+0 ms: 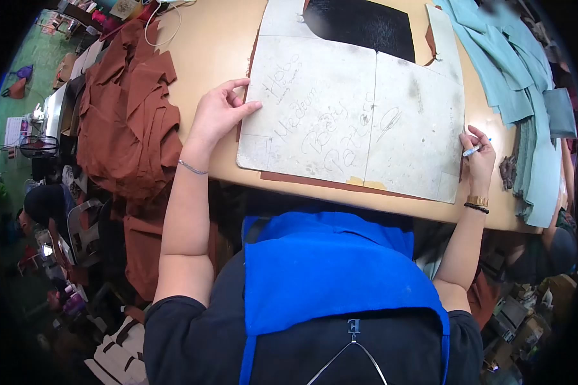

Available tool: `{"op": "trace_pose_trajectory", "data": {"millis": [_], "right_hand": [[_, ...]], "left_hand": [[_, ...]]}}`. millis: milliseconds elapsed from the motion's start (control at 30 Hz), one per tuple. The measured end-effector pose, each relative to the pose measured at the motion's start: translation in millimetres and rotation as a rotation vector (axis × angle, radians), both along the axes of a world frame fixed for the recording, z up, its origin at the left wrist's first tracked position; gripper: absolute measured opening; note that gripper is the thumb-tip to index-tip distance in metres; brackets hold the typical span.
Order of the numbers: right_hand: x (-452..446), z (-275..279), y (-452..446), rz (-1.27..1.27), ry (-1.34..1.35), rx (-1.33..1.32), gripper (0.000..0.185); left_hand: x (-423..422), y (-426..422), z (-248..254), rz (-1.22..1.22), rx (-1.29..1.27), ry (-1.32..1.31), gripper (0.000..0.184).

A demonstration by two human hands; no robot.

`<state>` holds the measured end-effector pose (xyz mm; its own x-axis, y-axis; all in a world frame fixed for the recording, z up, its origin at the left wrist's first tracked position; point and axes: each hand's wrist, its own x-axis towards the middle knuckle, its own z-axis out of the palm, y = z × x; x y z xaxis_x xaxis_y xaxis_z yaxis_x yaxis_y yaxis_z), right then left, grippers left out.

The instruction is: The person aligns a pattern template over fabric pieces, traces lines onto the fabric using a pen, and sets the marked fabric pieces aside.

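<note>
A large whitish pattern board [340,115] with handwriting lies on the table, over reddish-brown material [289,179] that shows along its lower and left edges. My left hand [221,110] pinches the board's left edge, thumb on top. At the right edge, my right hand [478,151] is closed round a light blue and white pen [472,151], its tip close to the board. A black piece [366,29] shows in the cut-out at the board's top.
Brown leather pieces [131,115] are heaped at the table's left. Teal pieces [536,154] hang over its right side. The wooden table [221,163] has its front edge near my blue apron. A fan [38,146] stands at far left, with a person [45,202] below it.
</note>
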<state>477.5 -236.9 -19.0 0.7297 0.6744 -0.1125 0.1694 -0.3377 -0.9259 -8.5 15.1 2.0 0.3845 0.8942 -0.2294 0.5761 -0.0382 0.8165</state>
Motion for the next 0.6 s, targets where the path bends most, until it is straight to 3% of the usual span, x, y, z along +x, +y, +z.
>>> {"op": "trace_pose_trajectory", "data": {"millis": [133, 233, 333, 433, 467, 533, 600], "right_hand": [[0.2, -0.9, 0.8, 0.042, 0.024, 0.034, 0.038], [-12.0, 18.7, 6.7, 0.055, -0.079, -0.089, 0.035], [-11.8, 22.2, 23.0, 0.013, -0.174, 0.147, 0.036], [-20.6, 35.9, 44.8, -0.039, 0.06, 0.232, 0.061], [-23.5, 32.7, 54.4, -0.004, 0.13, 0.299, 0.064], [-34.4, 30.4, 77.4, 0.041, 0.138, 0.312, 0.064], [-43.1, 23.5, 100.5, 0.137, 0.078, 0.33, 0.052]], "left_hand": [[0.9, 0.6, 5.5, -0.049, 0.053, 0.078, 0.061], [3.0, -0.1, -2.2, -0.018, 0.057, -0.027, 0.055], [41.8, -7.5, 36.9, -0.002, 0.247, 0.285, 0.048], [84.2, 7.4, 23.7, -0.282, 0.62, 0.2, 0.044], [105.9, 6.8, 33.5, -0.365, 0.536, 0.185, 0.041], [144.8, 15.1, 27.5, -0.485, 0.657, 0.17, 0.043], [175.3, 26.8, 18.0, -0.565, 0.706, 0.193, 0.046]]}}
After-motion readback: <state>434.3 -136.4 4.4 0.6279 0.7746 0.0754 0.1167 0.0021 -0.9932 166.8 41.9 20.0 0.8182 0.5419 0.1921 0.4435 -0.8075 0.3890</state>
